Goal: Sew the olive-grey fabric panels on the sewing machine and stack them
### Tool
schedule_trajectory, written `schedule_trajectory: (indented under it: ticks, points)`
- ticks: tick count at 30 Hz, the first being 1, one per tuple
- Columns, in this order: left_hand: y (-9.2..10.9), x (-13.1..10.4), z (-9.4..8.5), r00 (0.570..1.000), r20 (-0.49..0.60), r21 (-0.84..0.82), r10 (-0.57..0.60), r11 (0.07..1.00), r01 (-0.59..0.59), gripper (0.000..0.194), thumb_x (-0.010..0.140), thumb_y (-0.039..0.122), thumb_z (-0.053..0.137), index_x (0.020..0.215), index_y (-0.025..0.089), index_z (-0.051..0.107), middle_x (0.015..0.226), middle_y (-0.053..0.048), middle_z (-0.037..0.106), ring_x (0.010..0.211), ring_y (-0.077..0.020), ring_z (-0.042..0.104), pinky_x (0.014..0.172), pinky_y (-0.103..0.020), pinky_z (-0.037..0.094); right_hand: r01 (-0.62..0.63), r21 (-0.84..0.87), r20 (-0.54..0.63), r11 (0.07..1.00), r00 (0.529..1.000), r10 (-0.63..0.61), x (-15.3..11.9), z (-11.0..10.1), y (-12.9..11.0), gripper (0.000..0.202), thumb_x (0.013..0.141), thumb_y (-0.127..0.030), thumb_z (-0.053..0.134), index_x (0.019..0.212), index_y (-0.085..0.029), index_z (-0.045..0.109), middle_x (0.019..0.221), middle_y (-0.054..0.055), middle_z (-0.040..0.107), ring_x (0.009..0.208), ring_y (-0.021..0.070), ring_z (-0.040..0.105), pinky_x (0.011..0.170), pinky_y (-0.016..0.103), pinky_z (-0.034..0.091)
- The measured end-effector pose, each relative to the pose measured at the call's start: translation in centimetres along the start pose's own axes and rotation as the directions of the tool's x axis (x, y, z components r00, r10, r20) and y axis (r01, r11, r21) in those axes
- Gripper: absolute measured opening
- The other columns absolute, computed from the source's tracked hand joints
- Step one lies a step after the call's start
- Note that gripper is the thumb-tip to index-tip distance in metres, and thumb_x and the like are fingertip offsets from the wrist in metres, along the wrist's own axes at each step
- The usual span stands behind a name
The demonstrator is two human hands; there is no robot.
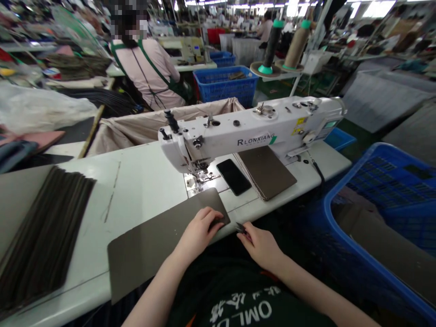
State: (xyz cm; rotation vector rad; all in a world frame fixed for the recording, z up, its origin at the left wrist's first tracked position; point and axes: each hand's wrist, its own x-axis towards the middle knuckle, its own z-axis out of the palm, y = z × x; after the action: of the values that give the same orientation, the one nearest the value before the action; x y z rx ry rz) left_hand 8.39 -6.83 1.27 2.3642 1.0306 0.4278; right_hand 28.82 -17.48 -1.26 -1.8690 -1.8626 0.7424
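A flat grey-brown panel (160,231) with rounded corners lies on the sewing table, its near left end hanging over the front edge. My left hand (203,227) is at the panel's right end, fingers curled and pinched on its edge. Just right of that corner, my right hand (259,243) is closed around a small dark pointed tool that looks like thread snips (240,228). The tips point toward the panel, apart from it. Behind the panel stands a white sewing machine (252,131), its needle area (200,175) close to the panel's far edge.
A black phone (234,176) and a stack of brown panels (270,175) lie under the machine arm. Many dark panels (51,231) are stacked at left. A blue basket (344,181) stands at right. Thread cones (296,47) rise behind; a seated person (150,68) works ahead.
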Motion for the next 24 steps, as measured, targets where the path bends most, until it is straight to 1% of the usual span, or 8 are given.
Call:
schedule_trajectory:
  ticks: [2,4,6,9,14,18,21,24]
  points:
    - [0.4,1.3,0.0,0.998,0.054,0.033,0.027,0.999,-0.029,0.011,0.091,0.027,0.054,0.095,0.022,0.062,0.097,-0.005,0.060,0.094,-0.0216,0.058,0.081,-0.034,0.050,-0.003,-0.027,0.018,1.000,1.000,0.004,0.3,0.0,-0.3,0.020,0.098,-0.039,0.042,0.095,-0.022,0.052,0.076,-0.002,0.065,0.067,0.0156,0.063,0.058,0.024,0.035]
    - [0.5,2.0,-0.2,0.994,0.105,0.059,0.042,0.997,-0.048,0.010,0.090,0.025,0.054,0.090,0.021,0.063,0.093,-0.005,0.060,0.091,-0.0213,0.058,0.078,-0.033,0.050,-0.012,-0.053,0.029,0.999,0.999,0.014,0.6,0.0,-0.6,0.021,0.098,-0.040,0.042,0.094,-0.022,0.052,0.077,-0.001,0.067,0.068,0.0162,0.064,0.058,0.024,0.034]
    - [0.5,2.4,-0.5,0.988,0.145,0.072,0.053,0.995,-0.064,0.012,0.091,0.025,0.052,0.087,0.021,0.063,0.090,-0.005,0.060,0.089,-0.0209,0.059,0.076,-0.032,0.050,-0.026,-0.074,0.038,0.997,0.999,0.029,0.9,-0.1,-0.7,0.023,0.098,-0.041,0.042,0.094,-0.021,0.053,0.078,0.000,0.068,0.070,0.0172,0.066,0.059,0.024,0.035]
    - [0.7,2.5,-0.5,0.983,0.178,0.108,0.050,0.992,-0.070,0.015,0.091,0.025,0.050,0.084,0.020,0.062,0.087,-0.005,0.060,0.086,-0.0204,0.059,0.072,-0.030,0.049,-0.035,-0.097,0.051,0.995,0.998,0.040,1.1,-0.2,-0.8,0.026,0.098,-0.042,0.041,0.095,-0.021,0.054,0.079,0.001,0.070,0.072,0.0183,0.067,0.059,0.025,0.035]
    - [1.0,2.3,0.1,0.986,0.164,0.136,0.031,0.989,-0.053,0.010,0.087,0.023,0.053,0.079,0.019,0.059,0.081,-0.005,0.058,0.080,-0.0201,0.058,0.071,-0.031,0.047,-0.022,-0.110,0.063,0.994,0.998,0.029,1.2,0.0,-1.0,0.027,0.098,-0.043,0.041,0.096,-0.021,0.055,0.080,0.002,0.071,0.071,0.0185,0.067,0.059,0.025,0.035]
    - [1.3,2.0,0.1,0.991,0.133,0.120,0.011,0.992,-0.027,0.008,0.086,0.021,0.053,0.079,0.020,0.057,0.080,-0.004,0.058,0.078,-0.0195,0.058,0.071,-0.031,0.047,0.002,-0.139,0.050,0.990,0.999,0.005,1.3,0.1,-1.4,0.028,0.099,-0.043,0.038,0.095,-0.020,0.054,0.079,0.003,0.071,0.068,0.0190,0.067,0.057,0.026,0.033]
    - [1.3,1.8,0.0,0.993,0.117,0.101,0.002,0.995,-0.014,0.007,0.086,0.021,0.053,0.079,0.020,0.057,0.081,-0.004,0.058,0.077,-0.0190,0.057,0.070,-0.030,0.046,0.008,-0.182,0.031,0.983,1.000,-0.003,1.6,0.2,-1.7,0.027,0.099,-0.042,0.038,0.092,-0.021,0.053,0.078,0.002,0.070,0.066,0.0191,0.067,0.055,0.027,0.031]
    - [1.4,1.8,0.3,0.995,0.102,0.085,-0.003,0.996,-0.006,0.007,0.085,0.020,0.054,0.078,0.020,0.056,0.081,-0.003,0.059,0.077,-0.0191,0.058,0.070,-0.030,0.046,0.012,-0.221,0.018,0.975,1.000,-0.008,1.8,0.4,-1.9,0.025,0.100,-0.038,0.037,0.091,-0.021,0.053,0.078,0.002,0.071,0.065,0.0193,0.066,0.054,0.028,0.030]
